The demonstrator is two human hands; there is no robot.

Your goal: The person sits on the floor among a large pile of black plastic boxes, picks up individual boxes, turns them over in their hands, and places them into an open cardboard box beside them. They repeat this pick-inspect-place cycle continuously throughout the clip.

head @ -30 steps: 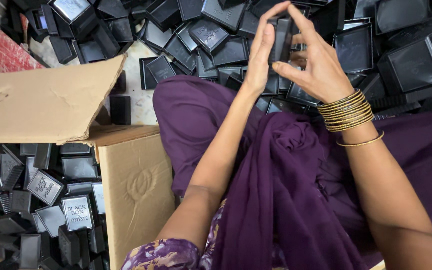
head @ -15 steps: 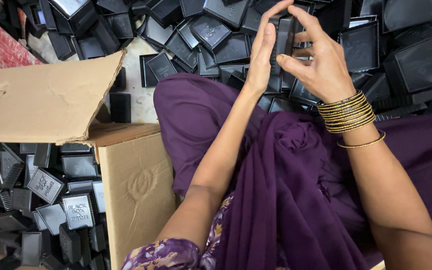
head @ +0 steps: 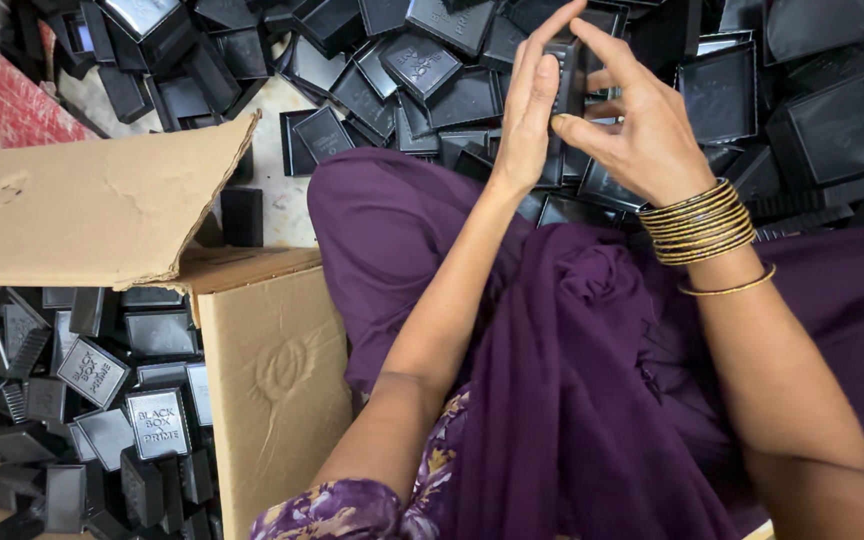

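One small black box stands upright between our hands above the purple lap: our left hand presses flat against its side, and our right hand has its fingers clamped round it. Beyond lies a heap of black boxes; a cardboard carton of more sits at our left

An open cardboard carton sits at eight o'clock, its torn flap folded out toward ten o'clock. Small black boxes with silver-lettered lids fill the carton. A heap of loose black boxes and lids spreads from eleven to two o'clock. Purple cloth drapes from centre to five o'clock. A red patterned fabric shows at ten o'clock.
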